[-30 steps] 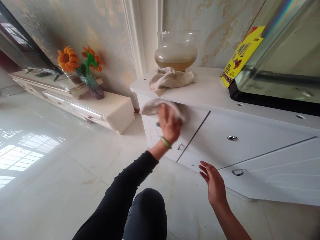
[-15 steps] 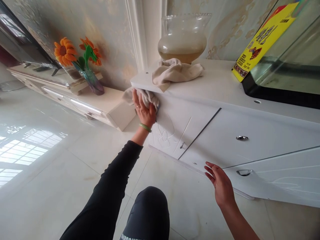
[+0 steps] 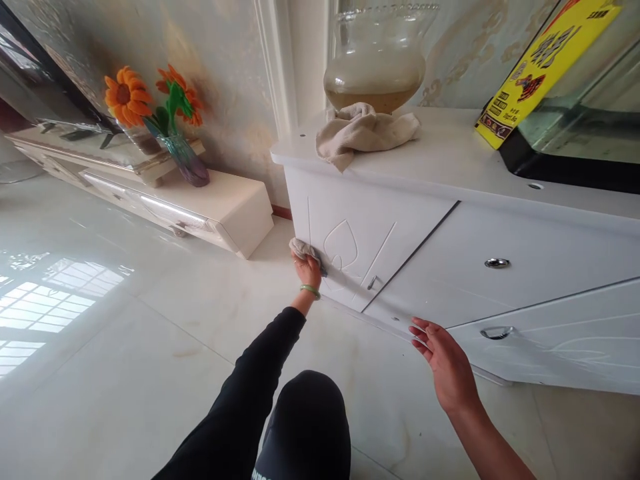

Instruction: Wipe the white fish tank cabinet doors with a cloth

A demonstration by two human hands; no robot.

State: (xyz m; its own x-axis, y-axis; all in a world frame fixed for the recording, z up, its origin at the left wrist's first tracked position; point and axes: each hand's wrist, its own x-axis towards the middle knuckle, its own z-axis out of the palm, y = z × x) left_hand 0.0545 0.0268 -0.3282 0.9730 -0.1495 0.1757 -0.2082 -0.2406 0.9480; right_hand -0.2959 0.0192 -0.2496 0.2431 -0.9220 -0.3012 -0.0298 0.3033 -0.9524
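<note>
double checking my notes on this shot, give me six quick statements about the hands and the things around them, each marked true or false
1. The left hand holds a cloth. True.
2. The flowers in the vase are blue. False: they are orange.
3. The right hand also holds a cloth. False: it is open and holds nothing.
4. A second cloth lies on top of the white cabinet. True.
5. A green bangle is around the left arm. True.
6. The yellow pack is left of the glass bowl in view. False: it is to the right.
</note>
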